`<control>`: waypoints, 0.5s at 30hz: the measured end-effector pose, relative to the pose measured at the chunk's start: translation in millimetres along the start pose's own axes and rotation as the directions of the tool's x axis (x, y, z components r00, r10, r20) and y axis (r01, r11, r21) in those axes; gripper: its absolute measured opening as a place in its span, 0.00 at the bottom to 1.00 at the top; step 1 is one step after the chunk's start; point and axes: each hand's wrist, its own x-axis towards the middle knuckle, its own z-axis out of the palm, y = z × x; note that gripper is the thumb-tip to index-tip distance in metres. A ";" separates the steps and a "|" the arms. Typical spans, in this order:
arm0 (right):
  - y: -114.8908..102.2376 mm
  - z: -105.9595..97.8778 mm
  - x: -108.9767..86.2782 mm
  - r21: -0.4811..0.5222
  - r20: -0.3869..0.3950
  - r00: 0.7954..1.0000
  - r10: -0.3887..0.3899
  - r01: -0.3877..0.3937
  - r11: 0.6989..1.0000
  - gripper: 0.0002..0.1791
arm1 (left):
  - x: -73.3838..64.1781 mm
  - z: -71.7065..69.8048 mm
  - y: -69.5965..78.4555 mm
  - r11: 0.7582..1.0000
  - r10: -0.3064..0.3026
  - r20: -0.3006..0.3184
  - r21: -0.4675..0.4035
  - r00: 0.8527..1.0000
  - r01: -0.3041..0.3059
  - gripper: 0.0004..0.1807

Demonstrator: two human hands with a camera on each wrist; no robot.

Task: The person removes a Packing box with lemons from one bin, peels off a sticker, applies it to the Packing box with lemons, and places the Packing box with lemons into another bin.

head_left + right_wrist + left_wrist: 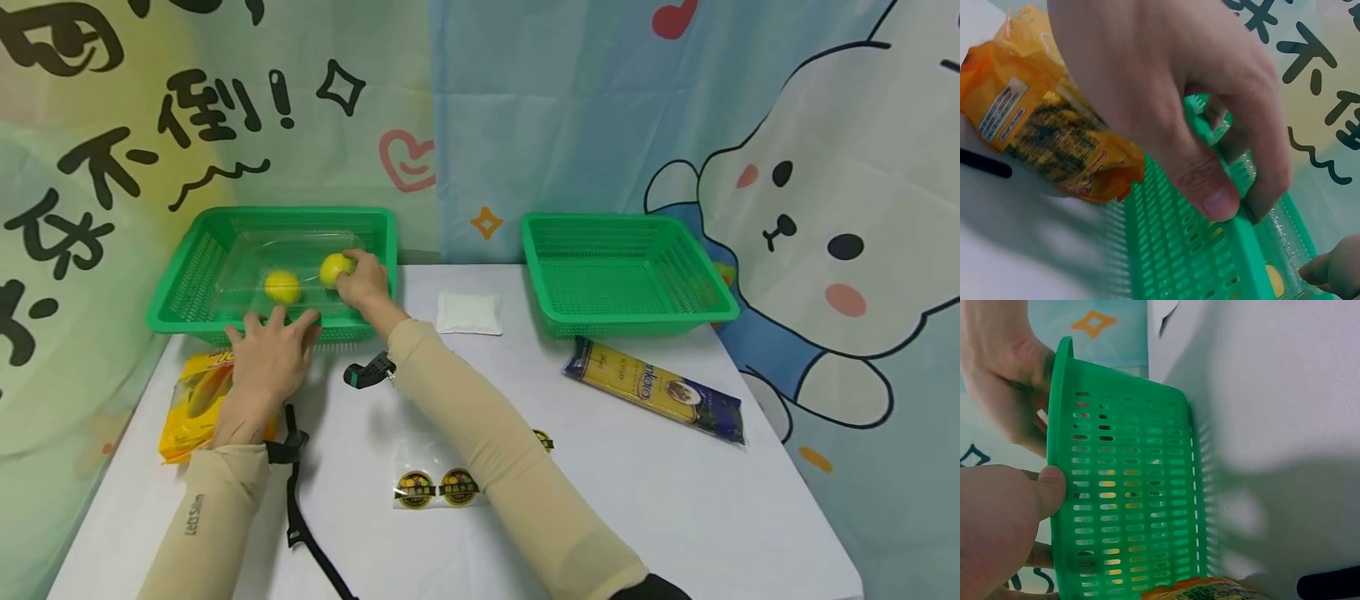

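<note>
A green basket [176,321] stands at the back left, with a clear plastic tray [242,260] inside it. In the tray sit two round, yellow, lemon-like fruits, one of them [282,287] near the middle. My right hand [367,282] reaches over the basket and pinches the other yellow fruit [334,269] by the tray's right end. At the basket's front, my left hand [268,358] holds the rim; the thumb [1052,487] lies along the edge and the fingers go over it. From the right wrist, the left hand [1172,94] and rim [1250,256] appear close up.
An orange-yellow snack bag [197,404] lies beside my left forearm. A second green basket [637,325] stands back right, with a small white packet [468,313] between them. In front of it lies a blue-and-gold packet [656,387]. Stickered clear plastic [435,487] lies under my right sleeve.
</note>
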 end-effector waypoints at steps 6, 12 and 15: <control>-7.3 -3.4 -1.7 0.042 -0.035 0.999 0.018 -0.017 0.999 0.21 | 2.1 -5.4 0.2 1.000 -0.005 0.026 0.002 1.000 0.005 0.19; -7.7 -7.1 -3.8 0.059 -0.037 0.999 0.016 -0.014 0.998 0.21 | 3.6 -5.2 0.1 1.000 -0.003 0.043 -0.009 0.999 0.003 0.19; -6.6 -7.7 -6.7 0.063 -0.021 1.000 0.008 -0.007 0.998 0.21 | 1.2 -3.4 -0.6 1.000 -0.005 0.041 -0.009 0.999 0.005 0.19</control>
